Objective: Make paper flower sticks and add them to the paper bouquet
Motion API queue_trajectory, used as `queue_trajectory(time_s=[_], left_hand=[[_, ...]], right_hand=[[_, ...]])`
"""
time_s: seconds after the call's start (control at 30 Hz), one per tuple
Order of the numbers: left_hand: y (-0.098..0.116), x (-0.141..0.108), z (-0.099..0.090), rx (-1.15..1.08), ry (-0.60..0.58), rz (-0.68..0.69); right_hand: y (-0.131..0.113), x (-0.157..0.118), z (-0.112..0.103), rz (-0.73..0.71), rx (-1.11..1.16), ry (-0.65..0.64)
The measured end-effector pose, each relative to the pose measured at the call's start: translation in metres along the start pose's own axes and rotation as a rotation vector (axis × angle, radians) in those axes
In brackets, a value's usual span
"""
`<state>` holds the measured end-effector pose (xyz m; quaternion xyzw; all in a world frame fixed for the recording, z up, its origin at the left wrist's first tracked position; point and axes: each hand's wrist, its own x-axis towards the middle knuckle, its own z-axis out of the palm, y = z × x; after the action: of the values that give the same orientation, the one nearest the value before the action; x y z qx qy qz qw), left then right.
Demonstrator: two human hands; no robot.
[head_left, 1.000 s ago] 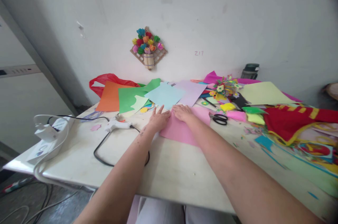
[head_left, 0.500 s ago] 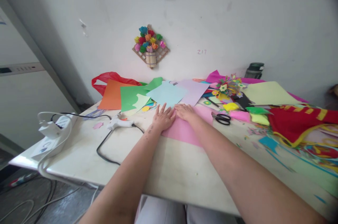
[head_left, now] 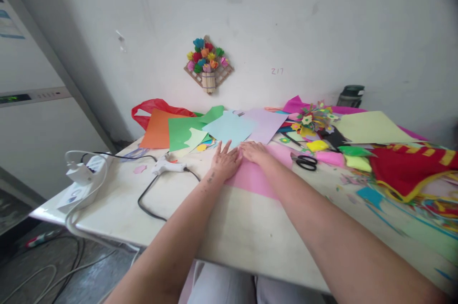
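Observation:
A pink sheet of paper [head_left: 255, 182] lies on the table under my hands. My left hand [head_left: 226, 161] rests flat at its left edge, fingers spread. Beside it, my right hand [head_left: 253, 151] lies flat on the sheet's upper part, fingers outstretched, the fingertips of both hands close together. Just beyond them are a light blue sheet [head_left: 229, 127] and a lilac sheet [head_left: 266, 125]. To the right of the pink paper sit black-handled scissors [head_left: 306, 162], partly touching its edge. A white glue gun [head_left: 168, 166] lies left of my left hand.
A power strip [head_left: 86, 182] with cables stands at the table's left end. Orange paper [head_left: 155, 130] and green paper [head_left: 182, 132] lie at the back left. Foam flowers [head_left: 311, 120], a yellow clay pack [head_left: 317, 146] and red felt [head_left: 397, 170] crowd the right.
The whole view has shifted slightly, so things appear a little further right. Both hands stay flat on the pink paper, with little visible movement.

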<state>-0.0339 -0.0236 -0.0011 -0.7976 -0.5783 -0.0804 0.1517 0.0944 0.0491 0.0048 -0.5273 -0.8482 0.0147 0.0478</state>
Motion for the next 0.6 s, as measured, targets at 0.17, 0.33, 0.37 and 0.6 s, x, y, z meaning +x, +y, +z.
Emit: queue_trajectory(time_s=[0.17, 0.33, 0.37, 0.6], left_hand=[[0.0017, -0.005, -0.0033, 0.022, 0.026, 0.023], [0.0045, -0.0076, -0.0051, 0.033, 0.038, 0.027], [0.0048, -0.008, -0.0051, 0.031, 0.038, 0.024], [0.0055, -0.0099, -0.0052, 0.018, 0.062, -0.001]], right_hand=[[-0.0015, -0.0013, -0.0017, 0.002, 0.015, 0.013], [-0.0019, -0.0014, -0.0029, 0.003, 0.016, 0.016], [-0.0017, -0.0013, -0.0029, 0.006, 0.015, 0.013], [-0.0011, 0.0017, -0.001, 0.012, 0.019, -0.003]])
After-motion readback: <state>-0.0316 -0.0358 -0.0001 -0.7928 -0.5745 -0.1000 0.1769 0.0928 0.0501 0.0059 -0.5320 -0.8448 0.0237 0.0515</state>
